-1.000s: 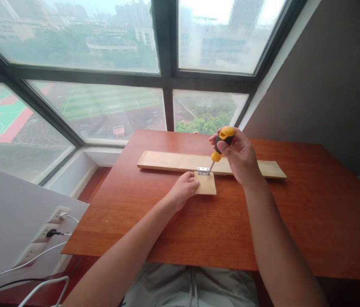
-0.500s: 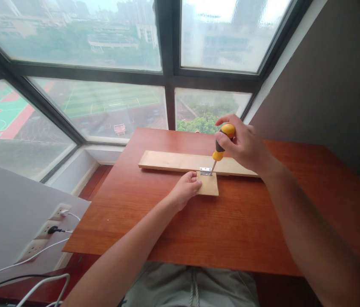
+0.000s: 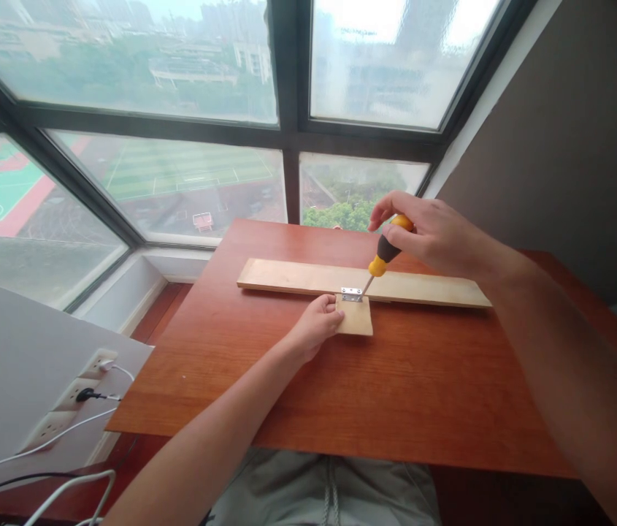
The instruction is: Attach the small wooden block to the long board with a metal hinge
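Note:
My left hand (image 3: pixel 319 324) pinches the left edge of a small square wooden piece (image 3: pixel 356 319). A silver metal hinge (image 3: pixel 352 294) joins or overlaps this piece and the near edge of a long pale wooden board (image 3: pixel 297 276). In my right hand (image 3: pixel 434 230) is a yellow and black screwdriver (image 3: pixel 387 250), gripped by its handle. Its shaft slants down to the left, and the tip meets the right end of the hinge. The screw under the tip is too small to make out.
The brown wooden table (image 3: pixel 220 380) carries the board and reaches to the windows. At the lower left, wall sockets (image 3: pixel 75 394) hold plugs, with white and black cables hanging beside the table. A grey wall (image 3: pixel 571 146) rises on the right.
My right hand has shifted to the right, tilting the screwdriver further over while its tip stays at the hinge. My left hand and the wooden pieces stay nearly in place.

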`<state>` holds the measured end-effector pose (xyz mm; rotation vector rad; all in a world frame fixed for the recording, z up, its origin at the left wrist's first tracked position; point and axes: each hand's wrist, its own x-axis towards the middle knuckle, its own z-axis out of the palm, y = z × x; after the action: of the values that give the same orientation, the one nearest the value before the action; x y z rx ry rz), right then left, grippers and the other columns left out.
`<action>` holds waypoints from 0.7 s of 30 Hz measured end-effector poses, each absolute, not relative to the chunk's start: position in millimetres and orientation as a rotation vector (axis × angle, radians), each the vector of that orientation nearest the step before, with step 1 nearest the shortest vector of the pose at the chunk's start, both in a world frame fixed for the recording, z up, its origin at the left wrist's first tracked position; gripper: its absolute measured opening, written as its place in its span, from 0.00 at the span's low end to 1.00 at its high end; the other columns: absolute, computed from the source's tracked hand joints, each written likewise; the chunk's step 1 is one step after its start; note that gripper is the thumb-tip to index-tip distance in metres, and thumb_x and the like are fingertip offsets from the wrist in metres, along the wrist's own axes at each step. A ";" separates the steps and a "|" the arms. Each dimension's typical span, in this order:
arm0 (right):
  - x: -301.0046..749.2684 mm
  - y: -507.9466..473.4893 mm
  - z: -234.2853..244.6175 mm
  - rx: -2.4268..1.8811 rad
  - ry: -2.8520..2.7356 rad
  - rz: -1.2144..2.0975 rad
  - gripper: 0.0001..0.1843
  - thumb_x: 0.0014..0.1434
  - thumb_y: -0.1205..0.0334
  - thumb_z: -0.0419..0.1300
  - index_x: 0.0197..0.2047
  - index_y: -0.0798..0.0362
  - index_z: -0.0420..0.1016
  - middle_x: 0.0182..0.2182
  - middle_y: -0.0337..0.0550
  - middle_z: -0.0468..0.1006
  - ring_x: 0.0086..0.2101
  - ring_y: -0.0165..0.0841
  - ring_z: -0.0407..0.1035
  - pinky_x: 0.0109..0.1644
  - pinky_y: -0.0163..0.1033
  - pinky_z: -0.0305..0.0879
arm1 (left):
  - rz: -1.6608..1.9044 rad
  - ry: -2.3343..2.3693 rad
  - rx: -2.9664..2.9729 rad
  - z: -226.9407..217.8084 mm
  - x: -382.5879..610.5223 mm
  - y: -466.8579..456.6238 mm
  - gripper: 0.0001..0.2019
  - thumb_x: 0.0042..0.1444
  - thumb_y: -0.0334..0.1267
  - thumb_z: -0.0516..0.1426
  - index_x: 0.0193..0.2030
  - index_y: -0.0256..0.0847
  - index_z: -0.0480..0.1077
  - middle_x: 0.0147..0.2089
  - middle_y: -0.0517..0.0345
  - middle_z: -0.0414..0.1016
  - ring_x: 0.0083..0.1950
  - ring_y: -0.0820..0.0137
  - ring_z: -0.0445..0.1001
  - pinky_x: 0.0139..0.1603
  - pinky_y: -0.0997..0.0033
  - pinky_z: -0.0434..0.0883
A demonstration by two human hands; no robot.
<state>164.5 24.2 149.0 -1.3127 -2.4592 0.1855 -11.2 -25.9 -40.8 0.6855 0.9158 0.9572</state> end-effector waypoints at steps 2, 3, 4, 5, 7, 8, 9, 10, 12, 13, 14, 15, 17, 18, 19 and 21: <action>166.0 25.8 148.5 -1.366 -2.474 0.096 0.17 0.65 0.52 0.49 0.48 0.48 0.74 0.31 0.43 0.80 0.29 0.37 0.70 0.33 0.40 0.58 | 0.958 0.914 0.681 -40.6 -11.3 -26.4 0.11 0.52 0.26 0.62 0.41 0.36 0.67 0.39 0.50 0.79 0.36 0.72 0.77 0.38 0.74 0.72; 166.4 26.9 147.5 -1.433 -2.465 -0.017 0.19 0.66 0.49 0.48 0.47 0.48 0.75 0.29 0.43 0.79 0.28 0.38 0.69 0.32 0.41 0.56 | 0.956 0.916 0.677 -40.5 -11.3 -26.6 0.11 0.52 0.26 0.61 0.42 0.36 0.67 0.39 0.50 0.79 0.36 0.72 0.77 0.38 0.74 0.72; 166.9 28.1 146.4 -1.507 -2.449 -0.140 0.21 0.66 0.46 0.48 0.45 0.48 0.76 0.27 0.45 0.78 0.28 0.39 0.69 0.31 0.41 0.55 | 0.953 0.922 0.673 -40.5 -11.4 -26.9 0.11 0.52 0.26 0.61 0.42 0.36 0.67 0.39 0.50 0.79 0.36 0.72 0.77 0.38 0.74 0.72; 167.3 29.2 145.4 -1.571 -2.427 -0.242 0.23 0.66 0.43 0.47 0.42 0.47 0.77 0.26 0.46 0.77 0.28 0.41 0.69 0.30 0.42 0.54 | 0.950 0.928 0.668 -40.5 -11.5 -27.0 0.11 0.52 0.25 0.61 0.42 0.36 0.67 0.39 0.50 0.79 0.36 0.72 0.77 0.38 0.74 0.72; 169.1 31.1 144.6 -1.610 -2.413 -0.281 0.23 0.66 0.43 0.47 0.39 0.47 0.77 0.28 0.47 0.77 0.29 0.42 0.70 0.30 0.43 0.55 | 0.945 0.935 0.662 -40.9 -11.7 -27.1 0.11 0.52 0.26 0.61 0.41 0.36 0.67 0.39 0.50 0.79 0.36 0.72 0.78 0.38 0.74 0.72; 170.4 31.6 145.0 -1.569 -2.442 -0.214 0.21 0.65 0.45 0.48 0.40 0.48 0.77 0.31 0.47 0.79 0.30 0.41 0.71 0.31 0.43 0.57 | 0.944 0.934 0.661 -41.2 -11.8 -26.9 0.11 0.52 0.26 0.62 0.41 0.36 0.67 0.39 0.50 0.79 0.36 0.71 0.78 0.38 0.74 0.72; 172.0 31.8 145.8 -1.501 -2.480 -0.126 0.17 0.64 0.49 0.50 0.42 0.48 0.77 0.36 0.47 0.80 0.32 0.41 0.71 0.32 0.43 0.59 | 0.946 0.929 0.660 -41.5 -12.0 -26.7 0.11 0.51 0.26 0.62 0.41 0.36 0.68 0.39 0.51 0.79 0.36 0.71 0.78 0.39 0.74 0.72; 173.6 31.6 146.8 -1.423 -2.520 -0.035 0.15 0.62 0.52 0.53 0.44 0.48 0.76 0.41 0.46 0.80 0.35 0.40 0.72 0.34 0.43 0.61 | 0.949 0.922 0.659 -41.9 -12.2 -26.5 0.12 0.51 0.26 0.63 0.41 0.37 0.68 0.38 0.51 0.79 0.36 0.71 0.78 0.39 0.74 0.72; 175.8 29.9 148.7 -1.306 -2.575 0.103 0.15 0.59 0.57 0.55 0.48 0.49 0.75 0.45 0.45 0.80 0.36 0.38 0.72 0.37 0.42 0.64 | 0.953 0.911 0.658 -42.7 -12.5 -26.0 0.12 0.50 0.27 0.63 0.41 0.37 0.68 0.38 0.51 0.79 0.36 0.71 0.78 0.39 0.73 0.72; 176.0 28.3 149.2 -1.297 -2.579 0.112 0.16 0.58 0.57 0.56 0.48 0.48 0.75 0.43 0.45 0.80 0.36 0.38 0.72 0.37 0.42 0.64 | 0.953 0.908 0.657 -43.0 -12.6 -25.9 0.12 0.50 0.27 0.64 0.41 0.37 0.68 0.38 0.51 0.79 0.36 0.71 0.78 0.39 0.73 0.72; 175.4 26.4 149.1 -1.326 -2.566 0.077 0.15 0.59 0.56 0.56 0.48 0.48 0.75 0.41 0.44 0.80 0.35 0.38 0.72 0.36 0.42 0.63 | 0.951 0.908 0.657 -43.2 -12.7 -25.9 0.12 0.50 0.27 0.64 0.41 0.37 0.68 0.38 0.51 0.79 0.36 0.71 0.78 0.39 0.73 0.72; 174.1 24.3 148.4 -1.381 -2.541 0.004 0.15 0.60 0.53 0.56 0.47 0.47 0.75 0.38 0.44 0.80 0.34 0.39 0.72 0.34 0.42 0.61 | 0.950 0.909 0.657 -43.2 -12.8 -25.9 0.12 0.50 0.27 0.63 0.41 0.36 0.68 0.38 0.51 0.79 0.36 0.71 0.78 0.39 0.74 0.72; 170.2 20.2 146.0 -1.536 -2.469 -0.206 0.16 0.62 0.47 0.55 0.45 0.47 0.76 0.34 0.46 0.79 0.31 0.41 0.71 0.33 0.43 0.58 | 0.950 0.912 0.655 -43.0 -12.9 -25.9 0.12 0.50 0.27 0.63 0.41 0.36 0.67 0.39 0.50 0.79 0.36 0.71 0.78 0.38 0.74 0.72; 168.3 18.5 144.6 -1.617 -2.422 -0.297 0.18 0.62 0.44 0.55 0.43 0.48 0.76 0.31 0.47 0.78 0.31 0.42 0.71 0.33 0.44 0.57 | 0.951 0.911 0.652 -42.8 -13.0 -25.9 0.13 0.50 0.27 0.64 0.41 0.36 0.67 0.39 0.50 0.79 0.36 0.72 0.78 0.38 0.74 0.72; 166.9 17.3 143.4 -1.683 -2.382 -0.348 0.20 0.62 0.42 0.54 0.41 0.48 0.76 0.30 0.48 0.77 0.30 0.43 0.70 0.33 0.44 0.56 | 0.951 0.910 0.650 -42.6 -13.1 -25.9 0.13 0.50 0.27 0.64 0.41 0.36 0.67 0.39 0.51 0.79 0.35 0.72 0.77 0.37 0.75 0.72; 166.5 16.4 142.2 -1.724 -2.354 -0.340 0.20 0.62 0.42 0.53 0.39 0.49 0.76 0.30 0.48 0.77 0.30 0.43 0.70 0.33 0.44 0.56 | 0.950 0.907 0.648 -42.4 -13.1 -25.6 0.13 0.50 0.27 0.64 0.41 0.36 0.66 0.39 0.51 0.79 0.35 0.72 0.77 0.37 0.75 0.71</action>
<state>166.5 16.4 142.2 -1.7235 -2.3543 -0.3405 -13.1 -25.6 -42.4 0.6477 0.9068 0.9498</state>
